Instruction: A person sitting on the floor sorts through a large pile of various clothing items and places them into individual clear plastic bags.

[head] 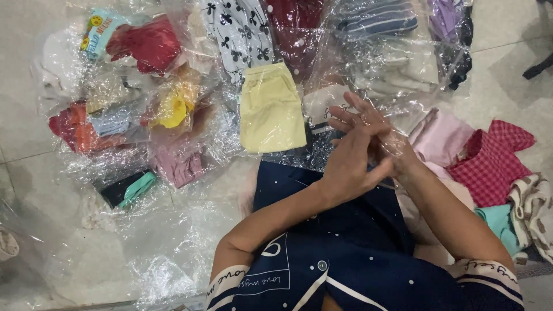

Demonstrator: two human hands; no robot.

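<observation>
- At the far left, a heap of clear plastic bags (115, 115) lies on the tiled floor (17, 115), each with a folded garment inside: red, orange, yellow, pink and a dark one with a teal edge.
- Further right, a pale yellow folded garment (271, 109) lies flat among the plastic, just below a white cloth with black flower print (242, 31).
- In the middle, the left hand (348, 167) is raised above the lap, fingers (357, 135) straight and pressed together, laid across the right hand.
- The right hand (374, 129) sits behind it, fingers spread wide; a thin clear plastic film (397, 144) clings about the wrist. Neither hand clearly grips it.
- Below the hands lies the person's dark blue dotted clothing (345, 253).
- At the right, unbagged clothes lie close together: a pink garment (440, 135), a red checked garment (489, 161), a teal one (501, 224) and a beige patterned one (533, 207).
</observation>
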